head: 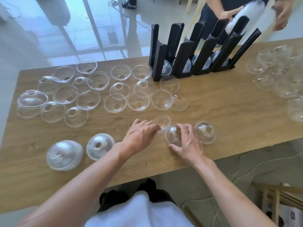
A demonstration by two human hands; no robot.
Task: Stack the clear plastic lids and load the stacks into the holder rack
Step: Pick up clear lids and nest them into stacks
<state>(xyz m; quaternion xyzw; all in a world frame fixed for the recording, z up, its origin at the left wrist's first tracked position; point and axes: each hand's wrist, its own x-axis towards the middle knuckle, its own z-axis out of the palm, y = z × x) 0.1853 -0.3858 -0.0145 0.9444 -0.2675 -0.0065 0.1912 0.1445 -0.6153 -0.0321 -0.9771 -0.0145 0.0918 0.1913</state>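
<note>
Several clear dome lids (118,103) lie scattered over the left and middle of the wooden table (229,115). My left hand (141,135) pinches the near rim of a single lid (161,121) lying mouth up. My right hand (188,141) grips a small stack of dome lids (173,136), fingers curled over its top. Another short stack (205,132) stands just right of it. Two thicker stacks (100,146) (64,154) sit near the front left. The black holder rack (191,59) stands at the back, with lid stacks low in its slots.
A second person across the table holds a tall white lid stack (244,15) at the rack's far right slot. More loose lids (278,76) crowd the right end of the table. A wooden stool (275,199) stands at the lower right, off the table.
</note>
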